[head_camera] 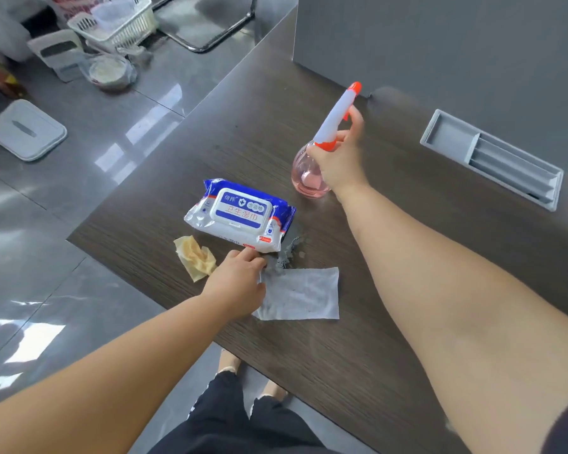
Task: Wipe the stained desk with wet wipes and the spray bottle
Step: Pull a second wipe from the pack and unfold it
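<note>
Though flat, wipe at left hand

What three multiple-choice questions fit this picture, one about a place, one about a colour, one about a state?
1. Where is the crumpled yellow wipe?
A. on the floor
B. on the desk, near the left hand
C. in a drawer

2. What colour is the liquid in the spray bottle?
A. green
B. pink
C. blue

3. What does the right hand do?
A. grips the spray bottle
B. lies flat
C. holds a wipe

Answers:
1 B, it lies on the dark wood by the wipes pack.
2 B, the clear bulb shows pink.
3 A, its fingers curl round the neck.
</note>
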A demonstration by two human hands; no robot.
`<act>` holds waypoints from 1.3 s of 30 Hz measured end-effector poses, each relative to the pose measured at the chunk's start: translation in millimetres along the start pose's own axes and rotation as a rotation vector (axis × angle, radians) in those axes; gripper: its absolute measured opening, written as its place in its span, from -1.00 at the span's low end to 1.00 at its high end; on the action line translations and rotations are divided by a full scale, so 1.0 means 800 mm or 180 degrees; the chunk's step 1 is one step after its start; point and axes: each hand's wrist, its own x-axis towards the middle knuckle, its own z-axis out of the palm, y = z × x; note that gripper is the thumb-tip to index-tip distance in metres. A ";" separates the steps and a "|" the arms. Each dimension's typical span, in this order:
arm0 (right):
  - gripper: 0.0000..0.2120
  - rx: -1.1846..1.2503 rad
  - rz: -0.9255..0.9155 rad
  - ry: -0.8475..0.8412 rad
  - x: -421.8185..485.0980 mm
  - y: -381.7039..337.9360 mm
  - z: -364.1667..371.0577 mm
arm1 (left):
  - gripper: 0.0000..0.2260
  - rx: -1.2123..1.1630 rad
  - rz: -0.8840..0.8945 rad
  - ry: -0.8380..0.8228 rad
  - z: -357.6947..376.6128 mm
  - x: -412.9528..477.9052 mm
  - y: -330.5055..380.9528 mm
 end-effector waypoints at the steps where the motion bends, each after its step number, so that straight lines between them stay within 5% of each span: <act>1: -0.23 -0.0023 -0.0019 0.0038 -0.004 0.003 -0.003 | -0.58 0.0040 0.0012 -0.0035 0.001 -0.001 0.000; 8: -0.29 0.0272 0.0087 0.0759 -0.028 0.008 -0.036 | -0.54 0.0152 0.0116 -0.0208 -0.001 0.002 -0.008; 12: -0.56 0.0822 0.0437 0.0975 -0.058 0.017 -0.069 | -0.54 0.0158 0.0168 -0.0142 0.003 -0.002 -0.009; 15: -0.66 0.0925 0.0697 0.0599 -0.099 0.018 -0.090 | -0.55 0.0156 0.0200 -0.0089 0.008 -0.005 -0.008; 19: -0.52 0.0700 0.0988 -0.0353 -0.154 0.022 -0.100 | -0.54 0.0097 0.0235 -0.0096 0.010 -0.008 -0.010; 22: -0.87 0.0557 0.1379 -0.0874 -0.203 0.019 -0.090 | -0.54 -0.0003 0.0337 -0.0060 0.011 -0.011 -0.016; 26: -0.61 0.0104 0.1361 -0.1521 -0.254 0.036 -0.056 | -0.55 -0.0109 0.0474 0.0074 0.017 -0.019 -0.026; 39: -0.61 -0.0260 0.2249 -0.1557 -0.301 0.061 -0.010 | -0.31 0.0521 0.0631 0.0241 0.023 -0.012 -0.029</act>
